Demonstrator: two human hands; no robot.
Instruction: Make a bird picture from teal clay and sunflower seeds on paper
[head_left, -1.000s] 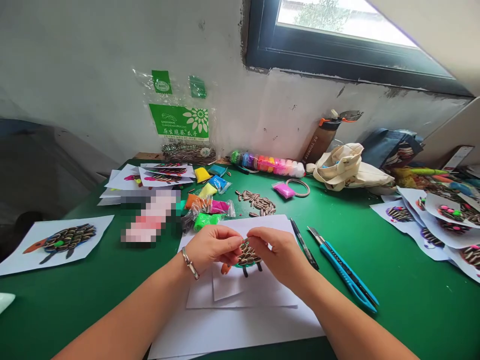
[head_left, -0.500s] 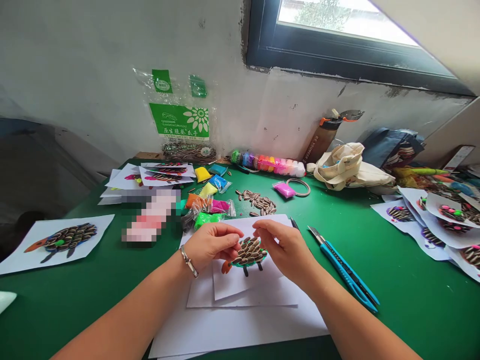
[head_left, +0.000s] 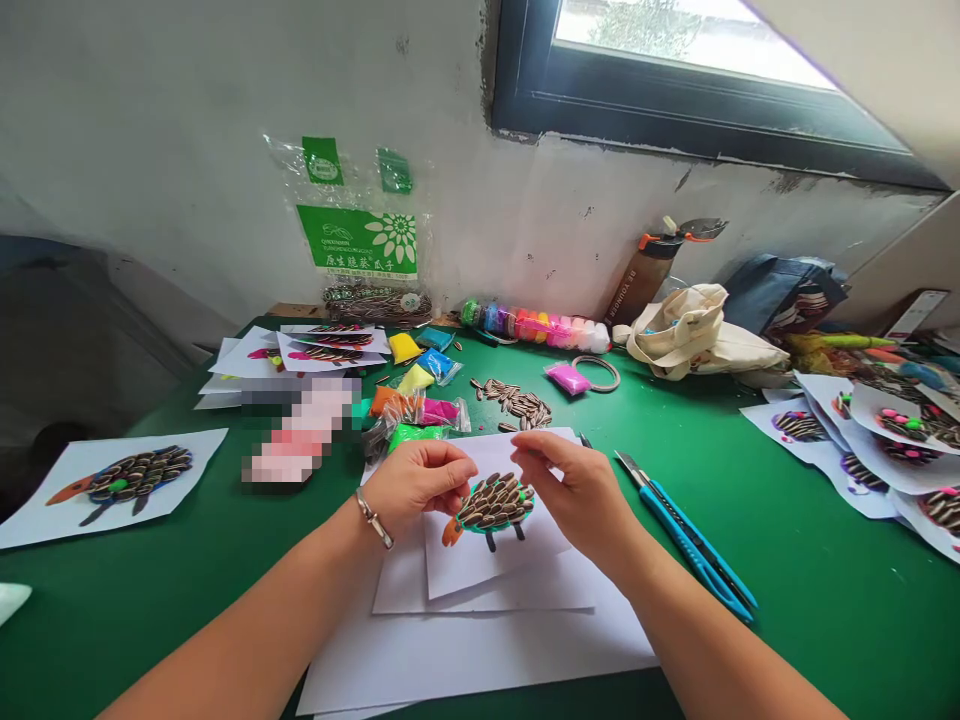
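My left hand (head_left: 429, 482) is above the left side of a seed-covered bird picture, its thumb and fingers pinched together. Whatever is in the pinch, if anything, is too small to make out. Opposite it, my right hand (head_left: 568, 488) has its fingers curled in over the picture's right side; its fingertips are partly hidden and I cannot see what they hold. Between the hands lies the bird picture (head_left: 495, 502), a body of striped sunflower seeds edged in green clay, with an orange head and two dark legs. Its white card (head_left: 480, 578) rests on larger white sheets (head_left: 450, 665).
A blue utility knife (head_left: 694, 545) lies blade out at the right. Loose sunflower seeds (head_left: 517, 402) and bags of coloured clay (head_left: 416, 380) lie behind the hands. Another bird picture (head_left: 139, 475) is at the left; several finished cards (head_left: 874, 440) overlap at the right.
My left hand has shifted slightly left and its fingers have drawn closer together. The right hand has moved a little rightward, so more of the seed body and a green spot show.
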